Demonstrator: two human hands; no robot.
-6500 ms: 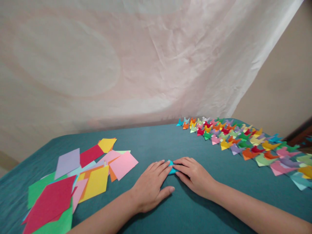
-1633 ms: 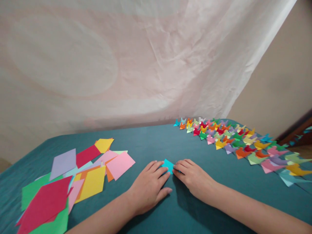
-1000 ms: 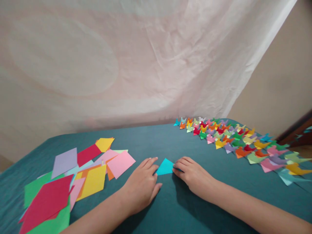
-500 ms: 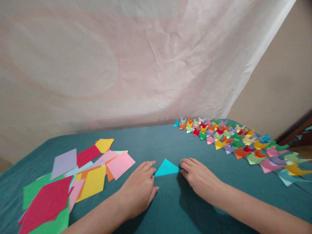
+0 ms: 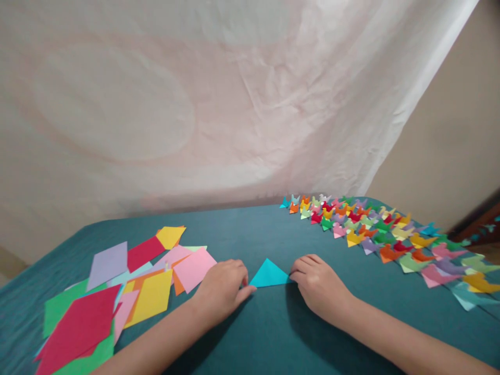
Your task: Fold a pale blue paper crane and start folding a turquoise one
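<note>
A bright blue sheet of origami paper, folded to a triangle (image 5: 269, 274), lies between my hands with its peak pointing away from me. My left hand (image 5: 225, 286) is at its left corner, the thumb and curled fingers closing on the tip. At the right corner, my right hand (image 5: 318, 281) has its fingers bent together around the tip; its thumb is largely hidden behind them. The lower edge of the triangle runs almost straight from one hand to the other.
On the left lie loose coloured paper squares, among them a red sheet (image 5: 84, 323), a yellow sheet (image 5: 152, 299) and a lilac sheet (image 5: 108, 264). Rows of small folded paper birds (image 5: 367, 224) stand on the right. A teal cloth (image 5: 250, 333) covers the table; a pale curtain (image 5: 234, 104) hangs behind.
My left thumb has come up to the triangle's left corner, closing with the fingers there. My right hand keeps its hold at the right corner. The whole view has shifted slightly.
</note>
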